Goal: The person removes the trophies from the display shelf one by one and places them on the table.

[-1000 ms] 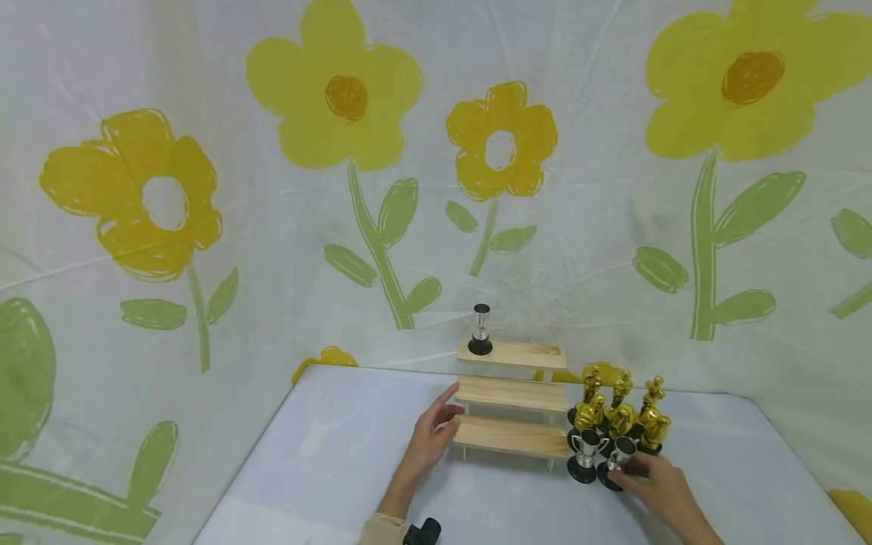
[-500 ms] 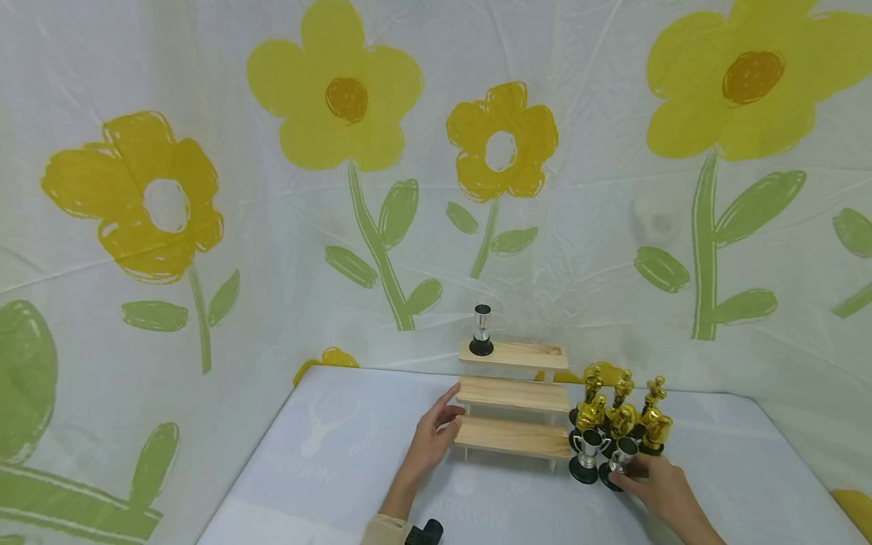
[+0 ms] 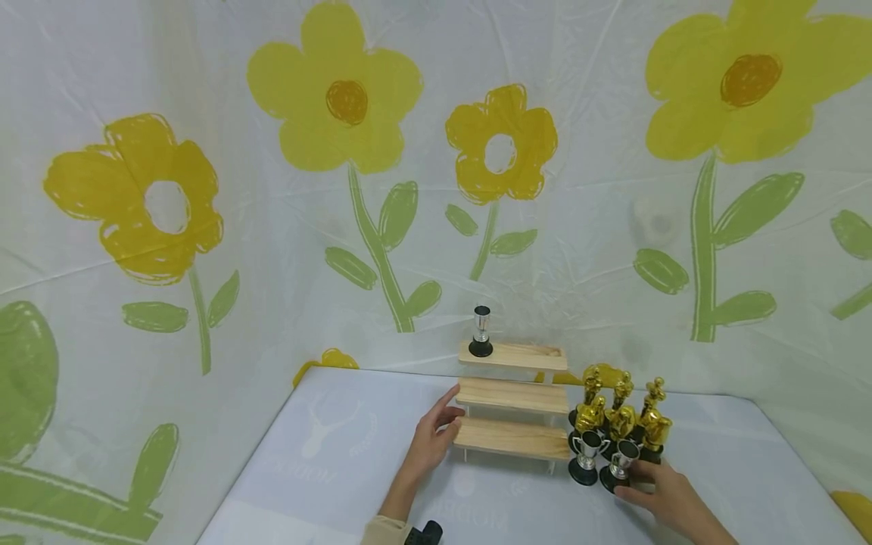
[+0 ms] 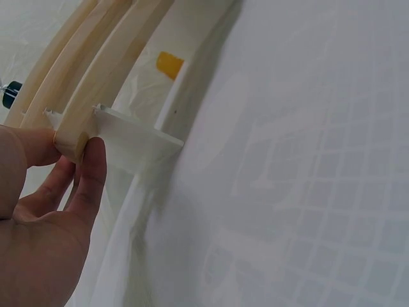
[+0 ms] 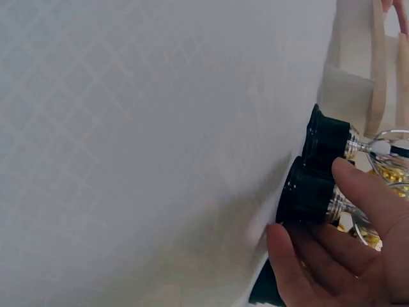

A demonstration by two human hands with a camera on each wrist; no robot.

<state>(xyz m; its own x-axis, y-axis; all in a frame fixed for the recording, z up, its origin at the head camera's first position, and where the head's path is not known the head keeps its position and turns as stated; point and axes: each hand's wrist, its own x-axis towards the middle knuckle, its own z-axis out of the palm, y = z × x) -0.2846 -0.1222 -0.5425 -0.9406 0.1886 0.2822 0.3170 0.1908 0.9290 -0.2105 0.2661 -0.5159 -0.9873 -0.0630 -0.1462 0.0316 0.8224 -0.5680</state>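
Note:
My left hand (image 3: 429, 439) pinches the left end of the bottom shelf of a three-tier wooden display stand (image 3: 511, 437); thumb and fingertips meet on the board's end (image 4: 73, 144) in the left wrist view. At the right, my right hand (image 3: 664, 496) grips a small silver trophy cup (image 3: 623, 454) near its black base (image 5: 307, 195), thumb on one side and fingers on the other. The cup stands upright, its base at the table. A matching two-handled silver cup (image 3: 587, 446) stands just left of it. Another small silver cup (image 3: 481, 325) stands at the left of the top shelf.
Several gold figure trophies (image 3: 620, 420) on black bases stand close together behind the two silver cups, right beside the stand. A white cloth covers the table (image 3: 327, 446). Behind it hangs a flower-printed curtain (image 3: 579, 272).
The silver cup in my right hand has shifted slightly right and toward me, apart from its neighbour. My left hand keeps its hold on the stand.

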